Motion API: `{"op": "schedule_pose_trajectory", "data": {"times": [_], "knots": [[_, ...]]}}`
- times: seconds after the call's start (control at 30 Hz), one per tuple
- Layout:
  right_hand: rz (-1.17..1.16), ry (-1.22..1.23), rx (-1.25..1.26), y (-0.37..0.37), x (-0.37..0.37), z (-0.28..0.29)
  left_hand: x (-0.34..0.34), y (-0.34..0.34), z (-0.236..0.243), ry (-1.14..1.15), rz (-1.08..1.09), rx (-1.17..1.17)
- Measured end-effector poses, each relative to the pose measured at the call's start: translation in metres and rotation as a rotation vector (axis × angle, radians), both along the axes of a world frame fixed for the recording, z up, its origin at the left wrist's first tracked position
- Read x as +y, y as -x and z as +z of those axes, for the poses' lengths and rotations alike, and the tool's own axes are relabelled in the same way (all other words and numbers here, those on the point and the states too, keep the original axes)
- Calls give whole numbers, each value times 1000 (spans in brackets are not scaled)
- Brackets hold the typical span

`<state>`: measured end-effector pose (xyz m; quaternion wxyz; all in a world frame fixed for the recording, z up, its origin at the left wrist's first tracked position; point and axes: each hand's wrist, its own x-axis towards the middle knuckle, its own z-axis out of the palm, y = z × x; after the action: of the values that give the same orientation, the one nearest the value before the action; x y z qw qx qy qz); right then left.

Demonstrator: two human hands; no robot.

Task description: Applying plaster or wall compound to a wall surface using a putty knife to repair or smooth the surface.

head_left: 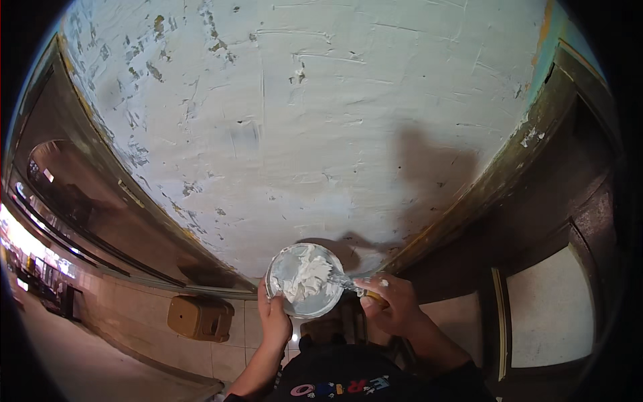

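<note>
My left hand (273,317) grips the rim of a round, pale container (313,312) at its left side. White putty (305,276) lies heaped in the middle of it. A putty knife (373,295) with a yellowish handle is in my closed right hand (395,305); its smeared blade reaches over the container's right rim to the edge of the putty. White smudges show on my right fingers. Just beyond the container rises a wall (321,147) coated in uneven whitish filler, with ridges, pits and darker bare spots, mostly at its left.
A brown plastic stool (199,317) stands on the tiled floor (231,358) to the left. Dark wooden frames border the wall, with a door (87,181) on the left. At the right is a dark piece with a pale panel (550,311).
</note>
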<state>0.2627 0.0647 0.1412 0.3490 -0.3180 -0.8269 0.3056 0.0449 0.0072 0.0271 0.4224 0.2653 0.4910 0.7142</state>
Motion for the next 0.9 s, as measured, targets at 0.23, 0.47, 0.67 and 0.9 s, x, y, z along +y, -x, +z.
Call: {"op": "schedule_pose_trajectory", "data": {"times": [0.23,0.47,0.67,0.9], "knots": [[-70,-421,-395,-1,3,-34,-9,-2,-8,15,-17,-43],[-15,-359,-478,-4,13,-42,-15,-3,-17,25,-6,21],[-79,335,-245,-19,19,0,-23,-1,-20,35,112,222],[35,637,-73,-8,0,-17,-28,-13,-4,-9,166,451]]}}
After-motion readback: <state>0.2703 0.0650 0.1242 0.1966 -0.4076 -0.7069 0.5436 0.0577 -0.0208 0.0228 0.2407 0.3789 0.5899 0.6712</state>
